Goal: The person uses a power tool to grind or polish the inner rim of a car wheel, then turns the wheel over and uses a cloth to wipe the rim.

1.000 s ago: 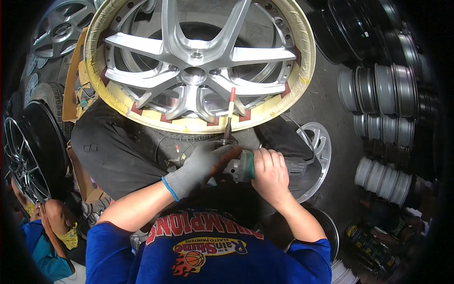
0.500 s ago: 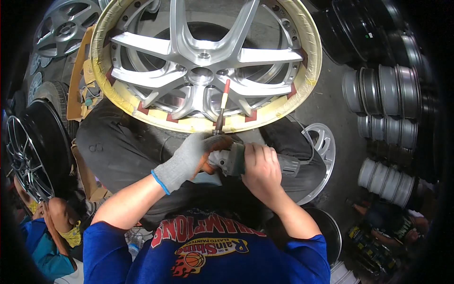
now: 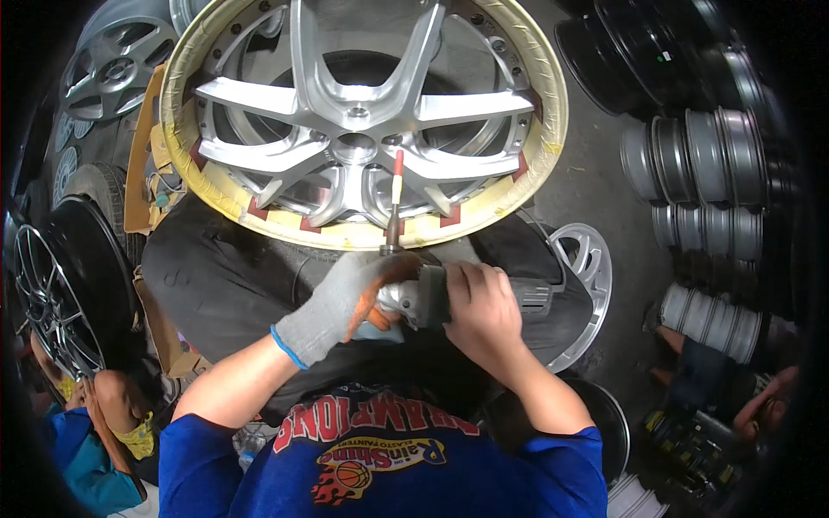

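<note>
My left hand point(image 3: 341, 302), in a grey glove with an orange palm and blue cuff, is closed around the head of a power grinder point(image 3: 423, 296). My bare right hand point(image 3: 484, 306) wraps round the tool's body, fingers over its dark green part. From the grinder's head a long spindle point(image 3: 395, 217) with a cream and red tip points away from me, over the near rim of a large silver alloy wheel point(image 3: 357, 148). Yellowish masking covers that wheel's rim, with dark red patches at the spoke ends. Whether the tip touches a spoke, I cannot tell.
A cardboard box point(image 3: 141, 164) stands left of the wheel. Several stacked rims point(image 3: 704, 164) line the right side, and a silver wheel point(image 3: 585, 293) lies by my right knee. Other people sit at the lower left point(image 3: 95, 432) and lower right point(image 3: 721, 388). The tool's cord point(image 3: 563, 263) runs beside my right leg.
In the view, the masked wheel and the spindle tip have shifted slightly left. Both hands keep their hold on the grinder. The person at the lower right has moved.
</note>
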The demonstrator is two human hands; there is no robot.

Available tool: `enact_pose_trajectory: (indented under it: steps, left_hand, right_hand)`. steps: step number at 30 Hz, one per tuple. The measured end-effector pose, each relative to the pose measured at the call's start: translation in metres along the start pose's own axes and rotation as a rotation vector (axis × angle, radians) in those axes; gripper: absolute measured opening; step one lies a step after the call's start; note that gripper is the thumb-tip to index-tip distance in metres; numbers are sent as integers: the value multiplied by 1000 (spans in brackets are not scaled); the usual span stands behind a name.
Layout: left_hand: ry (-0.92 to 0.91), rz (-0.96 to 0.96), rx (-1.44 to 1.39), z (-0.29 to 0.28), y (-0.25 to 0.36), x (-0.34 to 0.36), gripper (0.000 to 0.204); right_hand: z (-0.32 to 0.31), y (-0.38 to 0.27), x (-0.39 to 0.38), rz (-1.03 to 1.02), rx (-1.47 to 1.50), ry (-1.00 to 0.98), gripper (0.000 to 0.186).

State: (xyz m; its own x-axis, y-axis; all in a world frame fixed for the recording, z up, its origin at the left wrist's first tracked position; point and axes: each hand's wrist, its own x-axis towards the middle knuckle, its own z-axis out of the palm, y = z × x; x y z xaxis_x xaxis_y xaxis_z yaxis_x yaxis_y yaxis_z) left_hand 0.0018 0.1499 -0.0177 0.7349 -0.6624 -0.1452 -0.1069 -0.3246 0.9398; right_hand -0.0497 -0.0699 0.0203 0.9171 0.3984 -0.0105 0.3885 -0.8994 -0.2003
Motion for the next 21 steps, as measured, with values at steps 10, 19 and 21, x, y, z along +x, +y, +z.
enact_pose_trajectory:
  steps: [10, 19, 21]
  left_hand:
    - [-198, -347, -800, 55, 60, 66, 47]
    - [-209, 78, -375, 82, 59, 110, 49]
    - [-260, -45, -480, 85, 58, 116, 49]
  right_hand:
    - [-61, 68, -41, 12, -233, 2, 77]
    - [-60, 112, -52, 41, -230, 106, 70]
    - [-60, 115, -52, 52, -224, 82, 70]
